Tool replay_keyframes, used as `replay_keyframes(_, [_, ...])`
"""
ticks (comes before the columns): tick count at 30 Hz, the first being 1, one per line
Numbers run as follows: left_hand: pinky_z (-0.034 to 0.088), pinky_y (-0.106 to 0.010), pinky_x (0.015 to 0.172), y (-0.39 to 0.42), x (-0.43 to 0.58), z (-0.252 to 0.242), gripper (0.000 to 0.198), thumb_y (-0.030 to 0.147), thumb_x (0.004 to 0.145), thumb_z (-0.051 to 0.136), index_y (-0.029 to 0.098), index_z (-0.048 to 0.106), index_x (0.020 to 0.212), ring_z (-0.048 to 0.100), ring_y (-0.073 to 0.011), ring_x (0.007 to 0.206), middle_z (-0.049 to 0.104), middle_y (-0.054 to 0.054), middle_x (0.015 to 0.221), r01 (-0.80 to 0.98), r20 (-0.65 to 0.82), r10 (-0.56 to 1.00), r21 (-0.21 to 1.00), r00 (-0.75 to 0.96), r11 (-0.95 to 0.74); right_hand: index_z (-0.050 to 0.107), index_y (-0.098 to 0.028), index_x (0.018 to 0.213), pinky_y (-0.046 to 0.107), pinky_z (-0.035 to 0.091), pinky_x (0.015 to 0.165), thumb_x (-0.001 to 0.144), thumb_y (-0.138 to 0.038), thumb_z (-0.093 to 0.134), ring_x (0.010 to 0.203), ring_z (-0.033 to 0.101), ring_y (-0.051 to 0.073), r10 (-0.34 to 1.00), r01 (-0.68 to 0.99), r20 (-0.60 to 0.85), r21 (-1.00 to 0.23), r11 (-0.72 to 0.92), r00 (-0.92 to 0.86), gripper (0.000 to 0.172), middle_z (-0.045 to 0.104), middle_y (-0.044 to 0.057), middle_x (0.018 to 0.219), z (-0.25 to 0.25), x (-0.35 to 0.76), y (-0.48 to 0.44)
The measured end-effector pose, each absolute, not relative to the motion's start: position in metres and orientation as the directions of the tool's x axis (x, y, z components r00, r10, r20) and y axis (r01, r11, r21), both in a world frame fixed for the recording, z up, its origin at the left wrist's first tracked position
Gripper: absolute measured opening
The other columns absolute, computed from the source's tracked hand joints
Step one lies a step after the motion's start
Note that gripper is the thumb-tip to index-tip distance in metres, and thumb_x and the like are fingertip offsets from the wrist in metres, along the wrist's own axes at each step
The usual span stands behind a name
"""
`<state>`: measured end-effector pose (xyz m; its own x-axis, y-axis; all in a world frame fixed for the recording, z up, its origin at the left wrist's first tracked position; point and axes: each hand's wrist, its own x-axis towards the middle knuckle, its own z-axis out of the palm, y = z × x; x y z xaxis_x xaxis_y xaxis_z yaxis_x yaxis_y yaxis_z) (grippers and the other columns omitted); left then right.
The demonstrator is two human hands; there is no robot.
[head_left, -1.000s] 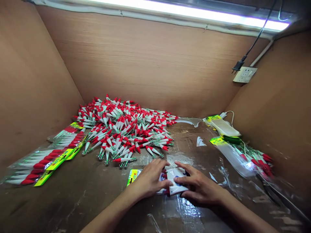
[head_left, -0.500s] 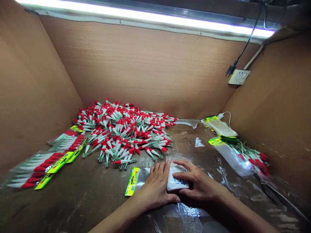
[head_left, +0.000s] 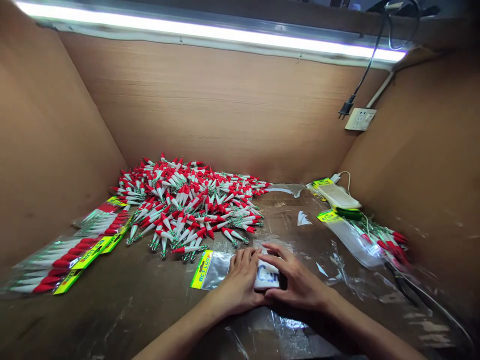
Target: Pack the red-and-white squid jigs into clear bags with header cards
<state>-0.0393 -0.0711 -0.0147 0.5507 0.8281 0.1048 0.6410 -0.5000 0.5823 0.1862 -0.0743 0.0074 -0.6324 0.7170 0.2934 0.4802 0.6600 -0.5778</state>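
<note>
A small white box-like object [head_left: 267, 274] with blue writing lies between my two hands at the front centre. My left hand [head_left: 243, 280] rests flat over a clear bag, its fingers against the object's left side. My right hand [head_left: 296, 280] curls round the object's right side, with fingertips on its top and the thumb at its near edge. The bag's yellow header card [head_left: 204, 270] sticks out to the left of my left hand. Whatever lies beneath my left palm is hidden.
Behind my hands is a big pile of red and white lures [head_left: 187, 200]. Filled bags [head_left: 67, 255] lie at the left. Flat bags [head_left: 350, 237], loose lures [head_left: 393, 245] and pliers [head_left: 403, 285] are at the right. A black plug [head_left: 345, 107] hangs above.
The view has shifted slightly. The white object has turned a little between my hands and more of its blue writing shows; my right hand has drawn closer to my left.
</note>
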Motion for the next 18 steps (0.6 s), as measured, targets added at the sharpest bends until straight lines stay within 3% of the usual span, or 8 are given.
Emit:
replay_keyframes(4, [0.033,-0.055,0.109,-0.069,-0.029,-0.016,0.087,0.034,0.068,0.080,0.021,0.040,0.144,0.045,-0.0364,0.124,0.050,-0.016,0.135,0.597,0.222,0.787,0.543,0.576,-0.591,0.035,-0.030,0.153,0.047,0.036,0.117,0.073,-0.022,0.080,0.145,0.034,0.031,0.749,0.515,0.333,-0.564,0.645,-0.573,0.092,0.026,0.012,0.161,0.020,0.168,-0.085])
replay_keyframes(9, [0.044,-0.052,0.100,-0.062,-0.038,0.035,0.076,0.045,0.075,0.076,0.021,0.044,0.140,0.054,-0.0342,0.112,0.056,-0.014,0.130,0.460,0.319,0.755,0.637,0.574,-0.619,0.019,-0.028,0.159,0.052,0.031,0.120,0.080,-0.040,0.078,0.148,0.027,0.034,0.747,0.469,0.504,-0.582,0.665,-0.433,0.099,0.022,0.012,0.163,0.051,0.170,-0.085])
replay_keyframes(12, [0.054,-0.037,0.079,-0.057,-0.060,0.082,0.072,0.039,0.081,0.072,0.024,0.041,0.145,0.060,-0.0267,0.100,0.060,-0.010,0.123,0.276,0.233,0.833,0.870,0.502,-0.410,0.022,-0.028,0.157,0.052,0.032,0.119,0.088,-0.043,0.070,0.143,0.036,0.033,0.760,0.401,0.621,-0.656,0.639,-0.195,0.086,0.031,0.012,0.159,0.070,0.184,-0.079])
replay_keyframes(14, [0.051,-0.025,0.055,-0.052,-0.076,0.101,0.062,0.043,0.086,0.067,0.024,0.047,0.142,0.062,-0.0225,0.085,0.063,-0.009,0.117,0.101,0.176,0.857,0.962,0.485,-0.255,0.026,-0.029,0.155,0.051,0.037,0.116,0.092,-0.043,0.064,0.136,0.045,0.031,0.774,0.344,0.628,-0.710,0.615,-0.088,0.076,0.037,0.012,0.156,0.075,0.192,-0.076])
replay_keyframes(16, [0.048,-0.023,0.049,-0.046,-0.085,0.105,0.069,0.044,0.083,0.070,0.024,0.046,0.144,0.063,-0.0225,0.082,0.064,-0.010,0.114,-0.055,0.190,0.846,0.981,0.499,-0.188,0.027,-0.030,0.155,0.051,0.041,0.112,0.093,-0.044,0.062,0.130,0.051,0.030,0.806,0.318,0.587,-0.752,0.577,-0.076,0.072,0.042,0.011,0.153,0.073,0.198,-0.074])
replay_keyframes(18, [0.053,-0.027,0.056,-0.041,-0.087,0.095,0.077,0.043,0.078,0.075,0.024,0.045,0.146,0.064,-0.0224,0.080,0.066,-0.010,0.111,-0.197,0.199,0.820,0.975,0.537,-0.108,0.027,-0.031,0.155,0.051,0.044,0.109,0.093,-0.045,0.063,0.126,0.054,0.029,0.848,0.327,0.516,-0.786,0.525,-0.121,0.073,0.045,0.011,0.150,0.067,0.200,-0.072])
